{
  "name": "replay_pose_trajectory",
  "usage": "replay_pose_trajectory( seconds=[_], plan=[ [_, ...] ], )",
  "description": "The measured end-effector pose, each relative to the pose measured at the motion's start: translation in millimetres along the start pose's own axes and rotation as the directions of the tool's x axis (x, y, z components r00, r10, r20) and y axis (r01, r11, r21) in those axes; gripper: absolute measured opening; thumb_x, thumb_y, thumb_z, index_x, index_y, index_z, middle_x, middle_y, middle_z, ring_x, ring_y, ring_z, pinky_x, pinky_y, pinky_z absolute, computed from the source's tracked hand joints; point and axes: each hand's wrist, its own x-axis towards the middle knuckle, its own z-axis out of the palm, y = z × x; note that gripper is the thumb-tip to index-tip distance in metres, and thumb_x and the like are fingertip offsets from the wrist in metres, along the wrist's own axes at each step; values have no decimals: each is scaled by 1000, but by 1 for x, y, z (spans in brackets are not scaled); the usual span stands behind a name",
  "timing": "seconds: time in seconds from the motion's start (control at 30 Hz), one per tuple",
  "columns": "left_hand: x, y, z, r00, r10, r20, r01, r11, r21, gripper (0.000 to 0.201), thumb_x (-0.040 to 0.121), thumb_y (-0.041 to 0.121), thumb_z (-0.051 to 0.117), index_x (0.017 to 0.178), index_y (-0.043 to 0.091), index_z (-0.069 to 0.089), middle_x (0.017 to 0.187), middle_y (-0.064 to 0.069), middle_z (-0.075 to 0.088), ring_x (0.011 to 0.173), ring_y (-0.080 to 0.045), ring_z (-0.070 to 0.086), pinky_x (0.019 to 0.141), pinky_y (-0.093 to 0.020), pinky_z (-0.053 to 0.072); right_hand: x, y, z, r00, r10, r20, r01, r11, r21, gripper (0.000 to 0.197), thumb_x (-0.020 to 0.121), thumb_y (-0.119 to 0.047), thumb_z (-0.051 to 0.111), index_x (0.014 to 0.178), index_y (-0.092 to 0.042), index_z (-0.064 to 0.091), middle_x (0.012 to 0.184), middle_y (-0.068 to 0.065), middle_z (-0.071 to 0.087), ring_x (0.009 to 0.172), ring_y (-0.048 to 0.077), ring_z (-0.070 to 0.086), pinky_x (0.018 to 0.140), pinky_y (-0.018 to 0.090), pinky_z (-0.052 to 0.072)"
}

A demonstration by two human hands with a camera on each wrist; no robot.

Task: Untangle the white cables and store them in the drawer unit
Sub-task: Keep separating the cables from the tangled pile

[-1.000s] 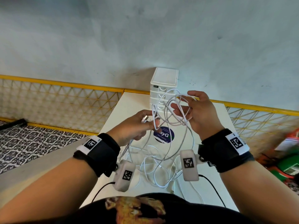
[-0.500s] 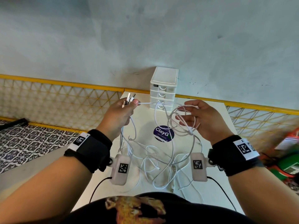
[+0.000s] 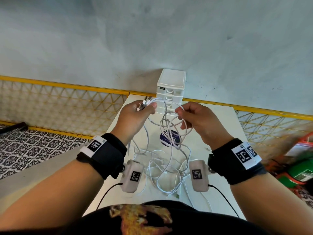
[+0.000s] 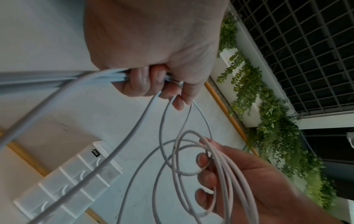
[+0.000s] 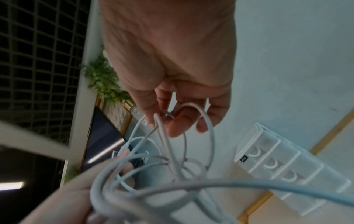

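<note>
Tangled white cables (image 3: 166, 164) lie in loops on the white table (image 3: 220, 133) and rise to both hands. My left hand (image 3: 135, 114) grips a bundle of cable ends, the metal plugs (image 3: 144, 103) sticking out above the fist; the left wrist view shows the fingers (image 4: 141, 81) curled round the strands. My right hand (image 3: 194, 119) holds several cable loops (image 3: 171, 120) between curled fingers, also seen as loops (image 5: 184, 136) in the right wrist view. The white drawer unit (image 3: 171, 89) stands at the table's far edge behind the hands, its drawers closed.
A round dark blue sticker (image 3: 170, 138) lies on the table under the hanging cables. A yellow-framed lattice railing (image 3: 67, 102) runs along the grey wall. Patterned floor (image 3: 33, 143) lies left of the table; green and orange items (image 3: 301, 168) sit at the right.
My left hand rose from mid-table, pulling cable ends up and left, and now holds them by the drawer unit. The right hand kept its loops and closed its fingers more.
</note>
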Motion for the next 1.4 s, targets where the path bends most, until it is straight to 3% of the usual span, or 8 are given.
replay_pose_trajectory(
  seconds=[0.13, 0.3, 0.4, 0.57, 0.73, 0.97, 1.17, 1.4],
  plan=[
    [5, -6, -8, 999, 9, -37, -9, 1000, 2, 21, 84, 41, 71, 65, 33, 68, 88, -5, 71, 83, -17, 62, 82, -32, 44, 1, 2, -5, 984, -146, -104, 86, 894, -439, 20, 93, -27, 59, 82, -11, 63, 75, -6, 57, 61, 0, 51, 60, 6, 36],
    [6, -9, -8, 999, 18, -36, -17, 1000, 10, 15, 88, 40, 68, 80, 28, 68, 98, 0, 72, 95, -12, 64, 85, -27, 44, 2, 7, -6, 999, -18, -51, -1, 942, -335, 15, 96, -27, 50, 87, -15, 55, 81, 3, 66, 50, 10, 58, 62, 25, 45],
    [4, -8, -8, 1000, 17, 17, -17, 1000, 15, 20, 92, 41, 61, 81, 26, 67, 91, 6, 72, 70, 7, 57, 72, -25, 40, 1, 3, -3, 999, -13, -40, 2, 969, -248, 15, 97, -24, 49, 89, -12, 54, 76, -3, 65, 47, 11, 53, 55, 21, 44],
    [-5, -7, 2, 978, -55, 202, 43, 997, 63, 25, 88, 51, 61, 86, 27, 57, 69, 16, 67, 42, 8, 46, 55, -26, 33, 7, -9, 10, 1000, -13, -25, 15, 998, 54, 13, 99, -12, 47, 86, -8, 48, 78, 11, 61, 53, 28, 63, 54, 36, 53],
    [-8, -12, 16, 934, -60, 351, 51, 998, 37, 26, 79, 40, 78, 93, 31, 58, 74, 22, 66, 61, 14, 57, 63, -12, 47, 12, -22, 22, 996, -55, 66, 44, 987, 154, 11, 100, -14, 47, 90, -8, 45, 86, 14, 64, 65, 30, 69, 65, 42, 58],
    [2, -22, 15, 994, -73, 87, 70, 997, 34, 17, 80, 26, 68, 93, 24, 57, 88, 6, 70, 71, -10, 60, 64, -28, 44, 12, -10, 12, 993, -93, 70, 93, 996, 4, 9, 98, -17, 51, 102, -21, 57, 98, -5, 72, 85, 15, 71, 70, 29, 50],
    [18, -22, -4, 998, -31, -56, 25, 995, -102, 16, 90, 20, 62, 88, 27, 48, 97, -8, 66, 51, 5, 52, 51, -12, 38, 1, 52, -36, 975, 48, -216, -63, 996, -62, 13, 92, -25, 51, 95, -30, 62, 92, -6, 72, 85, 15, 70, 73, 32, 50],
    [24, -29, -10, 991, -65, -114, 40, 976, -213, 16, 90, 20, 60, 93, 26, 45, 102, -14, 70, 66, 1, 61, 52, -13, 37, -24, 123, -32, 955, 281, -91, -288, 954, -84, 12, 95, -20, 55, 94, -29, 64, 92, -3, 72, 83, 18, 68, 76, 36, 47]
  ],
)
